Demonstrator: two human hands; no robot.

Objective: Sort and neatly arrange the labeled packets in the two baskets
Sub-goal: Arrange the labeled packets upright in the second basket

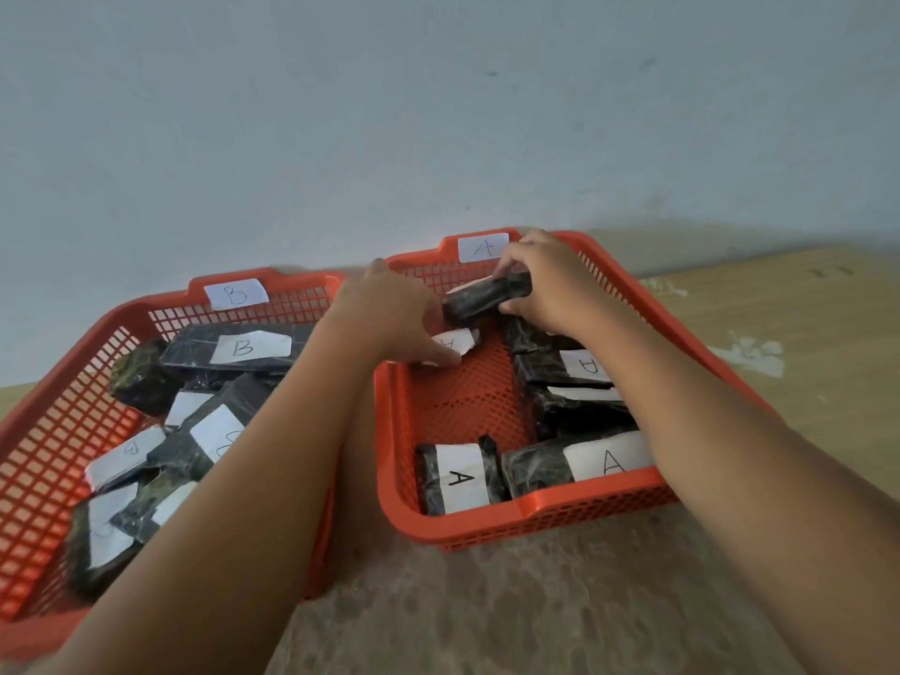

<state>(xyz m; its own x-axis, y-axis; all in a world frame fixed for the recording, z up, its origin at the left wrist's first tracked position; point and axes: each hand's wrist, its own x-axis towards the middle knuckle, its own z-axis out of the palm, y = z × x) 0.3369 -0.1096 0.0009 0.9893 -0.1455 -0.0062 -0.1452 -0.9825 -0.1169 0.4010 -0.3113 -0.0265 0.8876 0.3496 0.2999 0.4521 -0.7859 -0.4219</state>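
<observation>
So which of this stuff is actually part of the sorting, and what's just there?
Part of the job:
basket A
basket B
black labeled packets
held packet, gripped by the right hand
left hand, touching a packet label

Just there:
speckled surface
wooden board
wall

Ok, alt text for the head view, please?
Both hands reach into the orange basket tagged A: the right hand grips a dark packet, and the left hand touches a white A label. The basket tagged B holds jumbled labeled packets.
</observation>
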